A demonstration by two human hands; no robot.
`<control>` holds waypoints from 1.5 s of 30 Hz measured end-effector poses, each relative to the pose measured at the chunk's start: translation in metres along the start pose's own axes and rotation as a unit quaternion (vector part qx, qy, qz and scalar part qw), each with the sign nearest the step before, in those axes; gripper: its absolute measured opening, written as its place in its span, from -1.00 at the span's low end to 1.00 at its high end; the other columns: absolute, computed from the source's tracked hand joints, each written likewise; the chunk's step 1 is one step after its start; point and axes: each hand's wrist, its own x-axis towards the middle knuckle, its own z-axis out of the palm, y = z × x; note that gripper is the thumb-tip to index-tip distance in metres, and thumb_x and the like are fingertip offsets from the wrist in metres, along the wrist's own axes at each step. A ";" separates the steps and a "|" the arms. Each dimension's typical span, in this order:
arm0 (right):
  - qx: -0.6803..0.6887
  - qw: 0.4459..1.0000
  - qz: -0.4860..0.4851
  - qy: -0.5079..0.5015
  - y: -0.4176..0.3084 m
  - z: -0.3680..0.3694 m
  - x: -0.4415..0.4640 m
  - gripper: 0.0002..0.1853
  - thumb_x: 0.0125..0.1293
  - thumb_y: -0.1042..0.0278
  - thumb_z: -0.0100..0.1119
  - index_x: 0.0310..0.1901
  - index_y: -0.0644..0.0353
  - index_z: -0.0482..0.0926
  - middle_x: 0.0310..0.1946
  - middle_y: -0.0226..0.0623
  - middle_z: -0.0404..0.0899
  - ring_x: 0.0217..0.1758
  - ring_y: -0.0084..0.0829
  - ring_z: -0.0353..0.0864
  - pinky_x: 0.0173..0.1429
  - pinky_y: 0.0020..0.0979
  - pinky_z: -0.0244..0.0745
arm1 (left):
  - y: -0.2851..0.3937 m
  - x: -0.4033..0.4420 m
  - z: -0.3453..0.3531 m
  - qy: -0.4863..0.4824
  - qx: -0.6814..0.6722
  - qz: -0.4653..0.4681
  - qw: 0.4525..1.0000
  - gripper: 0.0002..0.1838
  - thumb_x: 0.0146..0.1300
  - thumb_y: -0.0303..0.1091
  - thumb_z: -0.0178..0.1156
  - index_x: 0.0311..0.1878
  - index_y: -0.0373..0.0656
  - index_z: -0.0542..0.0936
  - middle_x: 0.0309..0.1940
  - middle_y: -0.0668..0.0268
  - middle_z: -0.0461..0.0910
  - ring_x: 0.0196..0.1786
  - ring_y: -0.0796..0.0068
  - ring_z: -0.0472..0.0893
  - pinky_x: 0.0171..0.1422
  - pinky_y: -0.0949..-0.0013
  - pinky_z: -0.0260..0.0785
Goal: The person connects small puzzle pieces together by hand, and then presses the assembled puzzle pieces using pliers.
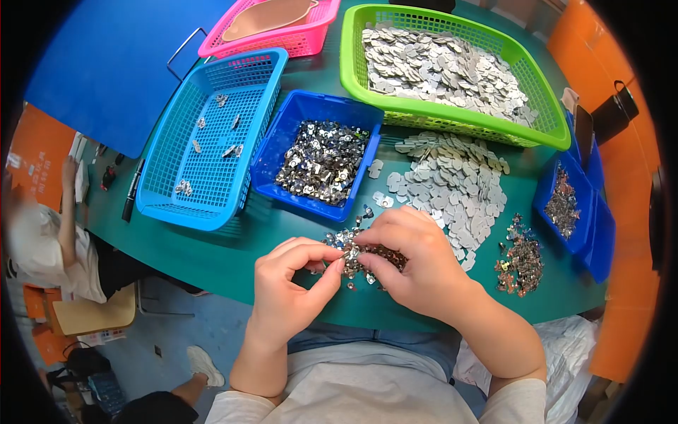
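pink basket (pixel 311 42) and blue panel (pixel 106 63) toward the green table's (pixel 233 261) far left

inside lies a flat tan piece (pixel 265 20); a black marker (pixel 133 191) rests near the left edge; past it, a person in a white top (pixel 49 247); lower, a white shoe (pixel 205 366) on blue floor (pixel 173 318).

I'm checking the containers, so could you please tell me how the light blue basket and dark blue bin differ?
The light blue basket has perforated walls; the dark blue bin has solid ones. The basket is longer than the bin. The basket holds a few scattered metal parts; the bin holds a dense heap. Both stand on the green table.
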 end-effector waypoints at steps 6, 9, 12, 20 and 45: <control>0.067 0.997 0.014 0.031 -0.003 -0.001 0.001 -0.86 0.09 0.57 0.43 -0.28 0.24 0.69 -0.42 -0.31 0.62 -0.28 -0.25 0.59 -0.13 -0.26 0.45 | 0.001 0.002 0.004 -0.017 -0.029 -0.006 0.999 -0.87 0.10 -0.62 0.40 -0.25 -0.31 0.73 -0.37 0.28 0.70 -0.36 0.61 0.60 -0.26 0.54 0.45; 0.076 0.997 0.007 0.015 0.000 -0.001 0.000 -0.88 0.10 0.56 0.43 -0.31 0.23 0.69 -0.41 -0.32 0.62 -0.30 -0.27 0.59 -0.15 -0.27 0.44 | 0.002 0.003 0.005 -0.025 -0.033 -0.005 0.999 -0.87 0.11 -0.62 0.40 -0.23 -0.33 0.72 -0.36 0.27 0.70 -0.36 0.61 0.61 -0.26 0.54 0.45; 0.067 0.997 -0.005 0.022 0.001 -0.002 0.000 -0.90 0.11 0.56 0.42 -0.34 0.22 0.69 -0.41 -0.32 0.62 -0.32 -0.28 0.59 -0.17 -0.29 0.42 | 0.004 0.004 0.005 -0.033 -0.050 -0.011 0.998 -0.87 0.14 -0.61 0.39 -0.22 -0.34 0.72 -0.36 0.26 0.70 -0.36 0.61 0.61 -0.26 0.55 0.44; 0.038 0.999 -0.006 0.022 -0.002 -0.002 0.000 -0.90 0.10 0.52 0.42 -0.36 0.19 0.67 -0.43 -0.32 0.59 -0.35 -0.26 0.57 -0.20 -0.29 0.39 | 0.004 0.003 0.003 -0.030 -0.076 -0.044 0.996 -0.89 0.18 -0.60 0.36 -0.21 -0.34 0.72 -0.36 0.26 0.69 -0.36 0.60 0.60 -0.25 0.55 0.44; -0.059 0.997 0.033 0.032 0.005 -0.012 -0.001 -0.87 0.11 0.49 0.42 -0.29 0.16 0.67 -0.38 -0.31 0.58 -0.21 -0.23 0.56 -0.04 -0.24 0.36 | -0.002 0.007 -0.003 0.013 0.120 0.082 0.989 -0.91 0.13 -0.60 0.38 -0.27 -0.29 0.73 -0.32 0.22 0.68 -0.22 0.40 0.62 -0.14 0.41 0.44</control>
